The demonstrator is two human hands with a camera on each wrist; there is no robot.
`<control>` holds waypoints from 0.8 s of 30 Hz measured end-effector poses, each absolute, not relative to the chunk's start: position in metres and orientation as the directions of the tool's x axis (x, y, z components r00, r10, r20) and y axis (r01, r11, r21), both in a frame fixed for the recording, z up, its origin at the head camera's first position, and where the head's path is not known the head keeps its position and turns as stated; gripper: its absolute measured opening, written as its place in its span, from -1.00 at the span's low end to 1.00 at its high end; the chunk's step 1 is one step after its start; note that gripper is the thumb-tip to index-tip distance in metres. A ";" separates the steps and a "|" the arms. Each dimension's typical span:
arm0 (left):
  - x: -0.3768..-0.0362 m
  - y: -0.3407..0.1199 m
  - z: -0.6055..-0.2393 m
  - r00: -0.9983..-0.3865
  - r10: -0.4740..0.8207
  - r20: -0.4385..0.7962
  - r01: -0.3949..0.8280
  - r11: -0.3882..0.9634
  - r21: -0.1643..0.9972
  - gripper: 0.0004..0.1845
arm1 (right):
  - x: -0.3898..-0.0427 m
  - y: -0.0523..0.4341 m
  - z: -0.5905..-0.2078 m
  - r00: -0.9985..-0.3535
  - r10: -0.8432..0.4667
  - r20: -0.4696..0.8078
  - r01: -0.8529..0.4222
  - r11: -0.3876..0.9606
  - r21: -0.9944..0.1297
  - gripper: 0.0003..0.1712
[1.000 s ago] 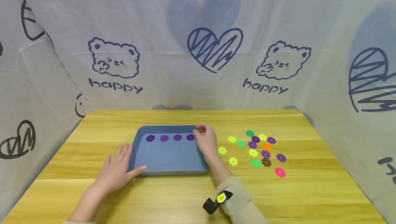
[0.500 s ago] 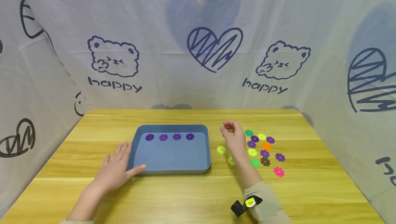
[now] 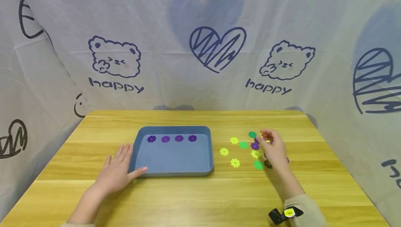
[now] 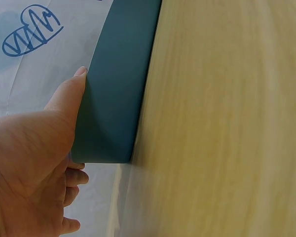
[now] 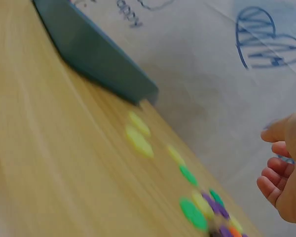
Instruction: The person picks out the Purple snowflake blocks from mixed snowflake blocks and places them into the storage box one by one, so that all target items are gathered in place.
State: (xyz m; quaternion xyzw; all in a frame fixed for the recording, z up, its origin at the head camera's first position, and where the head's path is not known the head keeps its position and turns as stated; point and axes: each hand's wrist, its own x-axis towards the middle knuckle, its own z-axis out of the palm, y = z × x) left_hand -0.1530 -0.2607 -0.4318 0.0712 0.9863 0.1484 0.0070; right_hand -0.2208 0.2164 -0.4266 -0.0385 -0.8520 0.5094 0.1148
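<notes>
A blue tray (image 3: 174, 173) lies on the wooden table with several purple flower discs (image 3: 179, 138) in a row along its far side. My left hand (image 3: 118, 171) rests flat on the table, its thumb against the tray's near left corner (image 4: 111, 113). My right hand (image 3: 274, 147) hovers over a scatter of coloured flower discs (image 3: 243, 145) to the right of the tray, fingers loosely curled and holding nothing. In the right wrist view the right hand (image 5: 285, 170) hangs above the blurred discs (image 5: 193, 214). Some discs are hidden under the hand.
The wooden table (image 3: 200, 199) is walled by a white printed cloth (image 3: 200, 46) at the back and both sides. Yellow discs (image 3: 235, 163) lie between the tray and the main scatter. A small band with a yellow tag (image 3: 288, 213) sits on my right wrist.
My right hand has left the tray's far right corner and moved right to above the loose discs. A fourth purple disc stays in the tray. The left hand has not moved.
</notes>
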 end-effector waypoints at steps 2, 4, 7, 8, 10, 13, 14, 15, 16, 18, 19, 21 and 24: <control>-0.153 -0.261 -0.432 -0.990 0.141 0.006 0.137 0.947 0.292 0.16 | -0.218 0.229 -0.429 -0.973 0.176 0.149 -0.044 0.494 -0.869 -0.55; -0.153 -0.261 -0.431 -0.990 0.140 0.005 0.135 0.946 0.294 0.16 | -0.215 0.242 -0.432 -0.974 0.174 0.147 -0.037 0.516 -0.856 -0.53; -0.153 -0.261 -0.431 -0.990 0.140 0.004 0.135 0.945 0.297 0.16 | -0.210 0.259 -0.435 -0.977 0.173 0.129 -0.018 0.530 -0.848 -0.49; -0.153 -0.261 -0.431 -0.990 0.140 0.004 0.135 0.945 0.299 0.16 | -0.209 0.265 -0.437 -0.978 0.168 0.128 -0.017 0.540 -0.841 -0.48; -0.153 -0.260 -0.431 -0.990 0.141 0.003 0.136 0.945 0.296 0.15 | -0.206 0.277 -0.441 -0.980 0.152 0.131 -0.023 0.563 -0.826 -0.47; -0.153 -0.260 -0.432 -0.989 0.145 0.007 0.141 0.946 0.291 0.15 | -0.203 0.295 -0.447 -0.981 0.116 0.154 -0.053 0.606 -0.794 -0.47; -0.154 -0.260 -0.432 -0.989 0.145 0.007 0.141 0.946 0.292 0.15 | -0.202 0.301 -0.450 -0.982 0.100 0.162 -0.063 0.631 -0.773 -0.48; -0.154 -0.260 -0.432 -0.989 0.146 0.006 0.141 0.946 0.292 0.15 | -0.201 0.306 -0.452 -0.983 0.090 0.160 -0.064 0.650 -0.758 -0.48; -0.154 -0.260 -0.432 -0.989 0.147 0.006 0.142 0.945 0.295 0.15 | -0.200 0.311 -0.454 -0.985 0.078 0.152 -0.062 0.666 -0.743 -0.48; -0.155 -0.260 -0.431 -0.989 0.148 0.002 0.141 0.943 0.300 0.15 | -0.198 0.319 -0.457 -0.990 0.060 0.124 -0.048 0.695 -0.718 -0.47; -0.155 -0.260 -0.431 -0.989 0.148 0.000 0.141 0.942 0.306 0.15 | -0.198 0.323 -0.458 -0.993 0.050 0.107 -0.040 0.706 -0.707 -0.46; -0.155 -0.260 -0.431 -0.989 0.149 -0.004 0.140 0.940 0.311 0.16 | -0.197 0.328 -0.460 -0.997 0.036 0.070 -0.023 0.717 -0.697 -0.45; -0.155 -0.260 -0.430 -0.989 0.146 -0.012 0.135 0.939 0.315 0.17 | -0.197 0.332 -0.464 -1.000 0.003 0.028 -0.017 0.727 -0.687 -0.44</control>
